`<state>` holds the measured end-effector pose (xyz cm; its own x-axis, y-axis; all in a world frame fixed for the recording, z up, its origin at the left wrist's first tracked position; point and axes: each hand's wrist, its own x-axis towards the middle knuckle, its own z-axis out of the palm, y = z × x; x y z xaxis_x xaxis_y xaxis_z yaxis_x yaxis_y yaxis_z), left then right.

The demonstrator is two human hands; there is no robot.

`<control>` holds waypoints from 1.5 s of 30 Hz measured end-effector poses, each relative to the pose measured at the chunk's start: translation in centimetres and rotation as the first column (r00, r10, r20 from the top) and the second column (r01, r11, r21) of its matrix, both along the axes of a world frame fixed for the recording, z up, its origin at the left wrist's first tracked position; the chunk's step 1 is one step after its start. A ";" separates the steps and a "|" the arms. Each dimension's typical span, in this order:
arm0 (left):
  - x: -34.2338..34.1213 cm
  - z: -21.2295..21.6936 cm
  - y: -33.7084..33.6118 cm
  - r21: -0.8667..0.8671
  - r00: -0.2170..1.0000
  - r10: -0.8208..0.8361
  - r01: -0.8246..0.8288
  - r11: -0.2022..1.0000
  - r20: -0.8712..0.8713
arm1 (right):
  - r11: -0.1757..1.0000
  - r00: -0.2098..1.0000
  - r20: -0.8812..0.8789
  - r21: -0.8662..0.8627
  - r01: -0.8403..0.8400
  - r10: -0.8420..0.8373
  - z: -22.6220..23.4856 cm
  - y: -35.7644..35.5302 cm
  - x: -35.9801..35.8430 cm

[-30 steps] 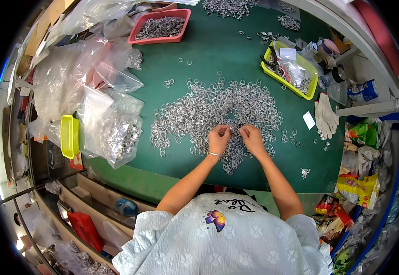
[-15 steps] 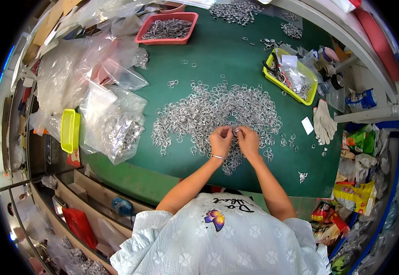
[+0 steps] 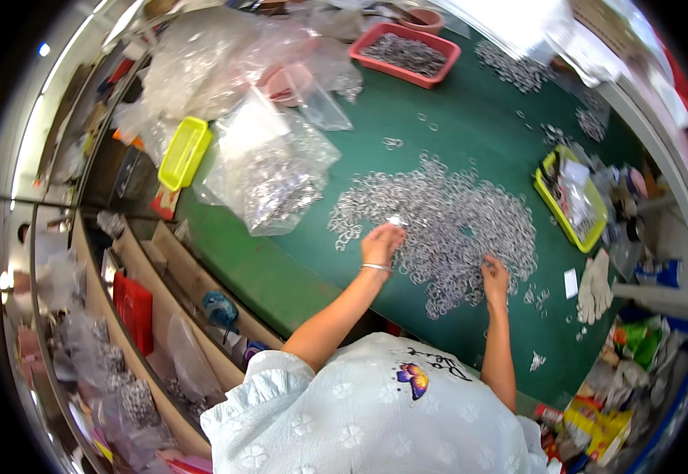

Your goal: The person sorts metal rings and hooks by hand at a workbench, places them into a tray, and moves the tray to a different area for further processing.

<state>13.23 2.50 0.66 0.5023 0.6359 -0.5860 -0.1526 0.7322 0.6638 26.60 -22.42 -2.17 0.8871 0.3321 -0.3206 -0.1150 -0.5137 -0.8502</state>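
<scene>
A wide heap of small silver metal rings (image 3: 447, 209) lies on the green tabletop. At its near left part, my left hand (image 3: 382, 243) is closed, its fingertips pinching a shiny metal piece (image 3: 395, 221) too small to make out fully. Over the near right part of the heap, my right hand (image 3: 496, 278) reaches down with thumb and forefinger a little apart. Nothing shows between those fingers, though the tips lie among the rings.
Left of the heap lies a clear plastic bag of shiny metal parts (image 3: 277, 186), beside a yellow-green tray (image 3: 184, 154). A pink tray (image 3: 448, 69) of rings stands at the back. To the right are a yellow-green basket (image 3: 597, 229) and white gloves (image 3: 594, 288).
My hands were together over the heap and have parted. The left carries a shiny piece to the left; the right has gone right, to the rings. The whole view has turned and shifted.
</scene>
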 end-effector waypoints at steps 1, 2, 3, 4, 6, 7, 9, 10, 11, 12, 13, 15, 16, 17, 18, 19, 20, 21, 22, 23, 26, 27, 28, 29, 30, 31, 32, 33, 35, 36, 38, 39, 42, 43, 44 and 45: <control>-1.1 0.0 2.5 0.042 0.997 0.066 -0.067 0.997 0.027 | 0.999 0.999 0.036 -0.010 -0.037 0.037 -0.5 -0.3 -0.3; -2.2 -0.8 5.4 0.040 0.964 0.264 -0.264 0.964 0.017 | 0.998 0.997 -0.019 -0.003 -0.069 0.069 -0.1 0.0 -0.9; -3.0 -0.6 8.7 0.011 0.891 0.452 -0.452 0.892 -0.033 | 0.995 0.993 -0.073 0.002 -0.095 0.095 0.8 0.3 -1.5; -5.7 -2.3 13.0 0.078 0.877 0.480 -0.481 0.873 0.035 | 0.992 0.983 -0.132 0.010 -0.126 0.126 1.7 1.0 -2.3; -7.2 -2.3 17.2 0.141 0.763 0.646 -0.637 0.758 -0.025 | 0.991 0.979 -0.153 0.052 -0.127 0.133 1.3 1.8 -3.0; -8.5 -2.9 18.6 0.182 0.757 0.637 -0.612 0.770 -0.149 | 0.990 0.978 -0.158 0.063 -0.124 0.133 1.4 2.1 -3.2; -9.7 -4.6 18.5 0.352 0.812 0.554 -0.472 0.808 -0.182 | 0.984 0.930 -0.329 0.120 -0.131 0.164 3.0 3.4 -2.7; -9.4 -4.4 17.6 0.338 0.853 0.496 -0.425 0.840 -0.163 | 0.975 0.924 -0.349 0.204 -0.087 0.155 3.3 3.9 -2.3; -9.7 -5.0 16.7 0.395 0.877 0.457 -0.371 0.840 -0.149 | 0.956 0.913 -0.374 0.288 -0.051 0.161 3.5 4.4 -1.7; -9.9 -5.6 15.9 0.422 0.885 0.442 -0.348 0.837 -0.148 | 0.933 0.904 -0.405 0.359 0.018 0.139 3.7 5.0 -0.8; -10.0 -6.1 14.9 0.451 0.885 0.433 -0.319 0.834 -0.174 | 0.903 0.890 -0.441 0.422 0.086 0.121 3.9 5.6 0.3; -10.7 -6.9 13.1 0.514 0.883 0.414 -0.256 0.819 -0.220 | 0.874 0.844 -0.537 0.416 0.251 0.013 5.1 7.4 3.2; -11.2 -7.1 12.2 0.542 0.886 0.396 -0.215 0.812 -0.242 | 0.878 0.856 -0.517 0.397 0.268 -0.027 6.3 8.4 4.8; -11.5 -7.4 11.5 0.566 0.888 0.377 -0.175 0.806 -0.262 | 0.882 0.868 -0.492 0.377 0.284 -0.069 7.2 9.5 6.6; -11.6 -7.4 10.7 0.604 0.890 0.364 -0.133 0.786 -0.277 | 0.888 0.911 -0.412 0.412 0.206 -0.021 6.8 9.6 9.0; -12.1 -7.4 10.0 0.642 0.883 0.364 -0.098 0.760 -0.296 | 0.870 0.919 -0.393 0.449 0.205 -0.014 8.0 11.0 10.9; -12.2 -7.6 9.4 0.678 0.882 0.357 -0.060 0.732 -0.307 | 0.839 0.934 -0.354 0.496 0.224 -0.040 7.8 11.4 13.4; -12.5 -8.4 9.2 0.734 0.871 0.369 -0.015 0.678 -0.323 | 0.804 0.920 -0.389 0.533 0.264 -0.045 7.5 12.0 16.2; -12.3 -8.5 8.9 0.754 0.849 0.404 -0.011 0.657 -0.340 | 0.798 0.913 -0.405 0.533 0.282 -0.052 7.9 12.9 18.5; -11.8 -7.9 8.6 0.772 0.827 0.437 -0.004 0.635 -0.355 | 0.796 0.915 -0.399 0.531 0.290 -0.067 8.0 13.5 20.6; -10.9 -7.6 8.5 0.773 0.779 0.524 -0.082 0.629 -0.344 | 0.797 0.907 -0.391 0.491 0.351 -0.159 8.3 15.5 25.2; -10.8 -7.9 8.5 0.763 0.766 0.551 -0.126 0.634 -0.332 | 0.798 0.906 -0.380 0.480 0.364 -0.184 8.3 16.1 26.4; -10.6 -8.0 8.6 0.753 0.751 0.578 -0.170 0.636 -0.319 | 0.798 0.906 -0.369 0.471 0.375 -0.208 8.2 16.8 27.5; -10.4 -8.1 8.6 0.751 0.741 0.594 -0.189 0.633 -0.314 | 0.797 0.904 -0.357 0.462 0.388 -0.233 8.1 17.3 28.4; -10.1 -8.1 8.5 0.745 0.720 0.611 -0.198 0.637 -0.331 | 0.802 0.905 -0.350 0.452 0.390 -0.242 8.0 17.4 29.3; -10.0 -8.2 8.7 0.745 0.698 0.629 -0.205 0.635 -0.344 | 0.804 0.904 -0.347 0.447 0.393 -0.249 7.9 17.8 30.1; -9.7 -8.1 8.9 0.745 0.676 0.645 -0.210 0.633 -0.357 | 0.804 0.904 -0.343 0.443 0.397 -0.257 7.8 18.0 30.9; -9.7 -8.0 8.8 0.707 0.670 0.635 -0.229 0.669 -0.384 | 0.806 0.898 -0.359 0.433 0.403 -0.256 7.6 18.0 31.5; -9.6 -7.9 8.7 0.712 0.662 0.649 -0.242 0.659 -0.375 | 0.806 0.895 -0.349 0.423 0.415 -0.278 7.3 18.1 32.9; -9.5 -8.1 8.7 0.714 0.659 0.654 -0.248 0.655 -0.371 | 0.805 0.893 -0.343 0.418 0.422 -0.290 7.1 18.1 33.7; -9.5 -8.6 8.9 0.736 0.639 0.657 -0.204 0.646 -0.400 | 0.801 0.882 -0.366 0.408 0.439 -0.297 6.8 17.5 35.5; -9.2 -8.4 8.8 0.735 0.635 0.658 -0.203 0.647 -0.404 | 0.798 0.871 -0.368 0.387 0.461 -0.324 6.7 17.3 36.0; -9.0 -7.9 8.8 0.744 0.620 0.655 -0.166 0.648 -0.432 | 0.808 0.864 -0.362 0.351 0.473 -0.349 6.5 17.9 36.4; -9.0 -7.9 8.9 0.744 0.618 0.650 -0.152 0.650 -0.442 | 0.815 0.868 -0.357 0.346 0.466 -0.345 6.5 17.9 36.6; -9.1 -7.9 9.0 0.745 0.616 0.646 -0.138 0.653 -0.451 | 0.821 0.872 -0.352 0.341 0.459 -0.341 6.4 17.9 36.8; -9.1 -7.9 8.9 0.744 0.619 0.646 -0.143 0.652 -0.447 | 0.825 0.870 -0.357 0.331 0.458 -0.340 6.2 18.0 37.0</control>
